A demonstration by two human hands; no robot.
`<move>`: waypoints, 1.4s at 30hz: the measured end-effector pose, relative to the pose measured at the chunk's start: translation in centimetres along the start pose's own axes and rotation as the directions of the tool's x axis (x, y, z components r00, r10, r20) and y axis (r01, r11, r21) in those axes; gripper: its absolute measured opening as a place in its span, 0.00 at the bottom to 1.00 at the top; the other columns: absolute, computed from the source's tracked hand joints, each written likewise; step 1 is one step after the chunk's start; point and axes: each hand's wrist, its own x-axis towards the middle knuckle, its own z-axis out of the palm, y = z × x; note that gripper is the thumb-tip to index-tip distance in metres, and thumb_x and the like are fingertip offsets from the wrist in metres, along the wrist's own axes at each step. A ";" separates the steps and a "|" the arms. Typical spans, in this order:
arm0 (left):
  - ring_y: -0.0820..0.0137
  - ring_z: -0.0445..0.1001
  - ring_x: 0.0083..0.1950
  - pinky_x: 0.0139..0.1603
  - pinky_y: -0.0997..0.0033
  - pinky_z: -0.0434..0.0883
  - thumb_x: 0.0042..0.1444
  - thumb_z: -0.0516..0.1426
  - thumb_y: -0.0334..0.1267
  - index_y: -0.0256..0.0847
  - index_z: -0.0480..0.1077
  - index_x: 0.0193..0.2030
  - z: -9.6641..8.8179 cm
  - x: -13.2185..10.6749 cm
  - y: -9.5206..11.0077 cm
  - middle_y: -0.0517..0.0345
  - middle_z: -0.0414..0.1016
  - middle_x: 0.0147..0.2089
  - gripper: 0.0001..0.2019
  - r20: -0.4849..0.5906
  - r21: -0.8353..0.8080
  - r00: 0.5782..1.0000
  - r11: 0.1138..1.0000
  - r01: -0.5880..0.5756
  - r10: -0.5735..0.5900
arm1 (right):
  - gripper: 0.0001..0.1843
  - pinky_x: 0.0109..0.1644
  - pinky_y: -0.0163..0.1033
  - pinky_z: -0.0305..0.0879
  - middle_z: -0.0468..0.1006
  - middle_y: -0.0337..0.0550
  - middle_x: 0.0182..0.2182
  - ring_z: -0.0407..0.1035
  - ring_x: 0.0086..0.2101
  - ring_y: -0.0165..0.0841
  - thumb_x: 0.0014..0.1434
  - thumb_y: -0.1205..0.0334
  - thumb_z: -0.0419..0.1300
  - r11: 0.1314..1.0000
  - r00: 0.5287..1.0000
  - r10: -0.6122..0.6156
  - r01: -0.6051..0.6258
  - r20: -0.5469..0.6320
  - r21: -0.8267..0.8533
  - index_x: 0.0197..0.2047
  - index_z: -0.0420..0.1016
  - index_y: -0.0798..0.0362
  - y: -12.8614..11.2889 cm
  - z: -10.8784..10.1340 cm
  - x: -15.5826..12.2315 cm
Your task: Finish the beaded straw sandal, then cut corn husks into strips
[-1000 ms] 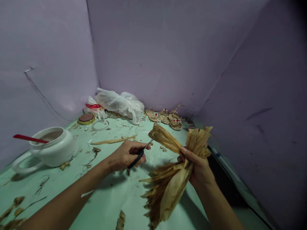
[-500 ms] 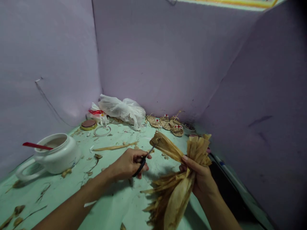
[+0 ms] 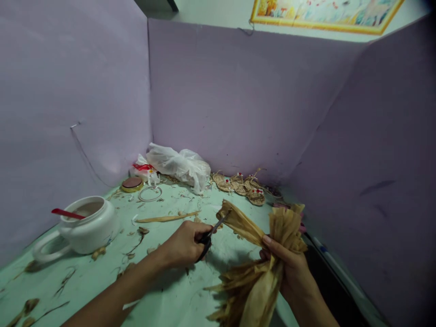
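Fingers of my left hand (image 3: 185, 243) are wrapped round the black handles of a pair of scissors (image 3: 205, 241). The blades point up and right, lying against the curled left end of a tan dried corn husk (image 3: 243, 223). Whether they bite into it I cannot tell. My right hand (image 3: 289, 263) pinches the husk bundle (image 3: 259, 299) at its middle, thumb on top. Fringed, frayed husk strips hang below that hand, and a folded, pleated tuft stands above it. The right fingers are partly hidden behind the husks.
A white pot (image 3: 90, 227) with a red-handled utensil (image 3: 68, 213) stands at left. A plastic bag (image 3: 182, 165), woven sandal-shaped pieces (image 3: 243, 184), a round lid (image 3: 132, 183) and a ring (image 3: 150, 194) lie at the back. Dried scraps litter the green table (image 3: 163, 304); purple walls enclose it.
My view has tilted up, showing more of a framed picture. Both hands keep their holds, and the left hand has turned slightly with the scissors at the husk's end.
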 end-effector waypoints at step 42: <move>0.71 0.66 0.33 0.29 0.76 0.62 0.41 0.54 0.35 0.36 0.68 0.37 -0.9 -0.4 0.6 0.57 0.70 0.36 0.14 0.073 -0.088 0.997 0.996 0.030 -0.024 | 0.19 0.14 0.27 0.61 0.68 0.30 0.13 0.59 0.12 0.21 0.25 0.68 0.72 0.984 0.989 0.146 -0.145 -0.004 0.108 0.23 0.69 0.57 0.4 0.6 -0.4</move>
